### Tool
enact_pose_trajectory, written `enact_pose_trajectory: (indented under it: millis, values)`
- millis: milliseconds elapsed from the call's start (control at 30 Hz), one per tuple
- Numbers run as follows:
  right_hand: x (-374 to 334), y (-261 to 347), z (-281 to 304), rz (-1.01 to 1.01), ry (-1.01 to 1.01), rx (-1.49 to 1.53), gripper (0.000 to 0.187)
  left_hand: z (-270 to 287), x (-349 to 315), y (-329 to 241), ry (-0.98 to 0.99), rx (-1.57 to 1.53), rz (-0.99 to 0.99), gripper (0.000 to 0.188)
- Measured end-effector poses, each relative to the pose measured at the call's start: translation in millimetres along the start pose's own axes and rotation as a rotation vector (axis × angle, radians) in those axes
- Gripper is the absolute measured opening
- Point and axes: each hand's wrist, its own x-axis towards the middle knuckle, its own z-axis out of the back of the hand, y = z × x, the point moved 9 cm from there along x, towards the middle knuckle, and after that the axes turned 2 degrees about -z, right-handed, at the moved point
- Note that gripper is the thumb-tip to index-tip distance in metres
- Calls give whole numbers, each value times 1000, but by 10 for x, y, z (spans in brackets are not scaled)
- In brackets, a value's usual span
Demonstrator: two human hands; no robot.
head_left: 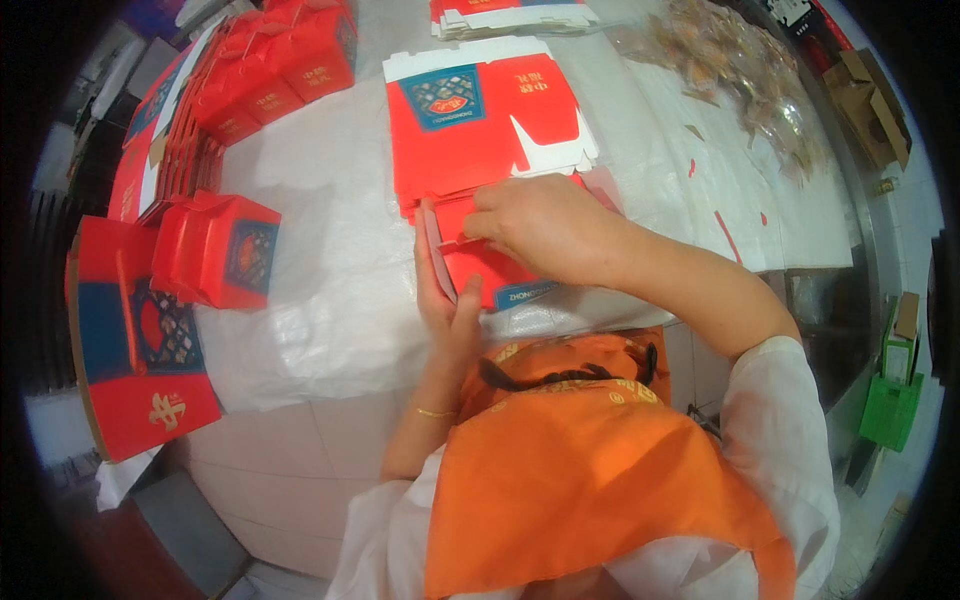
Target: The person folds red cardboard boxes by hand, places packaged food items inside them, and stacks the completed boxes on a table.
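A partly folded red gift box (490, 265) sits at the table's front edge, a blue panel showing on its near side. Around its left side my left hand (448, 305) is wrapped, thumb on the near side and fingers along a raised pale flap. From the right my right hand (540, 225) reaches over the top, its fingers pinched at a flap inside. What those fingertips hold is partly hidden. Just beyond lies a stack of flat red box blanks (465, 155) with white flaps and a blue printed panel.
Folded red boxes (275, 75) stand at the back left, and a single red box (215, 250) is nearer. A large red and blue carton (150, 340) leans at the left edge. Clear plastic packets (740, 70) pile up at the back right. An open brown carton (865, 110) is beyond them.
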Motion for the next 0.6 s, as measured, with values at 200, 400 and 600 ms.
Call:
enact_pose_trajectory:
  millis: [200, 400, 600]
  values:
    - [33, -102, 28, -57, 57, 34, 18, 140, -218, 262, 166, 47, 187, 87]
    - [101, -112, 68, -34, 84, 52, 22, 235, -203, -138, 59, 178, -194, 67]
    - [113, -171, 81, -43, 83, 125, 25, 346, -466, -138, -71, 322, -112, 54]
